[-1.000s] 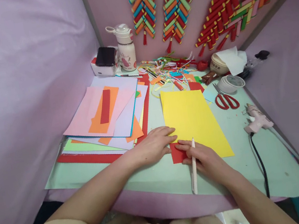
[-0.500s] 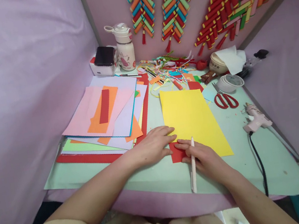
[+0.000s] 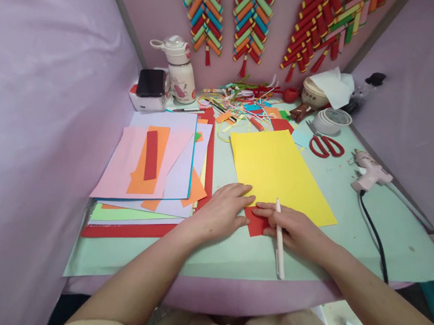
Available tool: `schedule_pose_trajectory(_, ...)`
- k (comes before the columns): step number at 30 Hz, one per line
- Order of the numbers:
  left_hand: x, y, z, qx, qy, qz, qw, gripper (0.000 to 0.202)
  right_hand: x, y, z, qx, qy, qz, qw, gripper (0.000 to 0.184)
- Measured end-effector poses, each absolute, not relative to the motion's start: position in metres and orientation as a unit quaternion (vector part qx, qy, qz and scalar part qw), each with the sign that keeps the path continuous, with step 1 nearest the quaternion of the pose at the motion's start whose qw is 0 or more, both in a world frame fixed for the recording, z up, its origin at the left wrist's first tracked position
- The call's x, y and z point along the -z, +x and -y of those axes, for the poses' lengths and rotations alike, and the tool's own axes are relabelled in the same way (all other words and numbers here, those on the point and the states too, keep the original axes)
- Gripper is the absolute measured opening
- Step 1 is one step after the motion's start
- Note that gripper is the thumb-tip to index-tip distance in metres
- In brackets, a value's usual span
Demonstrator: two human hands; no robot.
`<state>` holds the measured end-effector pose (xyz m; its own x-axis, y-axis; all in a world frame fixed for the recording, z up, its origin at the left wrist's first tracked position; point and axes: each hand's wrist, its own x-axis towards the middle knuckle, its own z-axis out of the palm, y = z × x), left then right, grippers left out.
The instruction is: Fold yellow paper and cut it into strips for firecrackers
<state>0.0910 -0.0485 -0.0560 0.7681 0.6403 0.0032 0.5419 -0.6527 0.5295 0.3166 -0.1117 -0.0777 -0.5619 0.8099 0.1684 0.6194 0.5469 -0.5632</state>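
A yellow sheet of paper (image 3: pixel 272 167) lies flat on the light green table covering (image 3: pixel 354 250). At its near left corner is a small red piece of paper (image 3: pixel 255 225). My left hand (image 3: pixel 225 209) rests palm down with fingers stretched out, its fingertips on the yellow sheet's left edge and its thumb at the red piece. In my right hand (image 3: pixel 294 230) a white pen (image 3: pixel 280 255) is held between the fingers, tip pointing away from me. The fingertips of that hand also press on the red piece, partly hiding it.
Stacked coloured papers (image 3: pixel 113 169) lie at the left. Behind are a bottle (image 3: pixel 182 79), a white box (image 3: pixel 151 101) and a heap of paper strips (image 3: pixel 240 105). Red-handled scissors (image 3: pixel 325 146), a tape roll (image 3: pixel 331 121) and a corded glue gun (image 3: pixel 370 172) lie at the right.
The view has shifted very slightly. Both hands, the pen and the papers keep the same places relative to one another.
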Motion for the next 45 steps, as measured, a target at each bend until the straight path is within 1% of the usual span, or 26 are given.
schedule_pose_trajectory(3,0.056,0.090,0.048,-0.100,0.906,-0.325,0.251,0.051,0.077,0.316,0.111,-0.225,-0.418,0.854,0.214,0.030)
schedule_pose_trajectory(5,0.054,0.092,0.052,-0.105,0.910,-0.330,0.229,0.053,0.077,0.316,0.111,-0.222,-0.418,0.854,0.217,0.031)
schedule_pose_trajectory(6,0.052,0.094,0.056,-0.108,0.911,-0.339,0.207,0.051,0.077,0.316,0.111,-0.220,-0.418,0.854,0.218,0.030)
schedule_pose_trajectory(10,0.046,0.108,0.087,-0.081,0.922,-0.369,0.085,0.030,0.072,0.314,0.111,-0.221,-0.414,0.856,0.215,0.028)
schedule_pose_trajectory(15,0.054,0.119,0.123,-0.047,0.952,-0.304,-0.009,0.035,0.067,0.312,0.109,-0.226,-0.421,0.850,0.221,0.033)
schedule_pose_trajectory(18,0.061,0.119,0.127,-0.032,0.953,-0.298,-0.043,0.034,0.070,0.312,0.108,-0.230,-0.420,0.846,0.234,0.028)
schedule_pose_trajectory(21,0.066,0.119,0.127,-0.037,0.957,-0.284,-0.048,0.032,0.074,0.313,0.108,-0.236,-0.421,0.844,0.236,0.024)
schedule_pose_trajectory(24,0.068,0.120,0.127,-0.071,0.955,-0.283,-0.053,0.032,0.076,0.313,0.108,-0.239,-0.420,0.842,0.239,0.023)
schedule_pose_trajectory(27,0.069,0.120,0.128,-0.082,0.952,-0.284,-0.075,0.037,0.075,0.314,0.107,-0.253,-0.423,0.837,0.239,0.022)
schedule_pose_trajectory(30,0.070,0.120,0.128,-0.080,0.951,-0.284,-0.091,0.044,0.069,0.318,0.109,-0.298,-0.422,0.820,0.247,0.024)
schedule_pose_trajectory(32,0.071,0.120,0.129,-0.076,0.952,-0.283,-0.089,0.049,0.060,0.323,0.110,-0.339,-0.436,0.787,0.273,0.024)
schedule_pose_trajectory(34,0.072,0.119,0.129,-0.074,0.954,-0.280,-0.081,0.052,0.049,0.326,0.108,-0.370,-0.466,0.738,0.318,0.025)
schedule_pose_trajectory(36,0.072,0.118,0.128,-0.077,0.955,-0.278,-0.074,0.053,0.041,0.325,0.101,-0.397,-0.493,0.685,0.361,0.026)
schedule_pose_trajectory(37,0.072,0.118,0.128,-0.080,0.954,-0.278,-0.072,0.052,0.038,0.323,0.096,-0.423,-0.503,0.657,0.370,0.027)
schedule_pose_trajectory(39,0.072,0.117,0.128,-0.084,0.954,-0.279,-0.068,0.051,0.036,0.314,0.083,-0.495,-0.513,0.602,0.361,0.033)
schedule_pose_trajectory(41,0.072,0.116,0.129,-0.088,0.954,-0.280,-0.059,0.049,0.038,0.303,0.071,-0.551,-0.518,0.562,0.335,0.033)
schedule_pose_trajectory(45,0.075,0.116,0.131,-0.103,0.950,-0.291,-0.047,0.047,0.044,0.285,0.059,-0.545,-0.528,0.584,0.288,0.012)
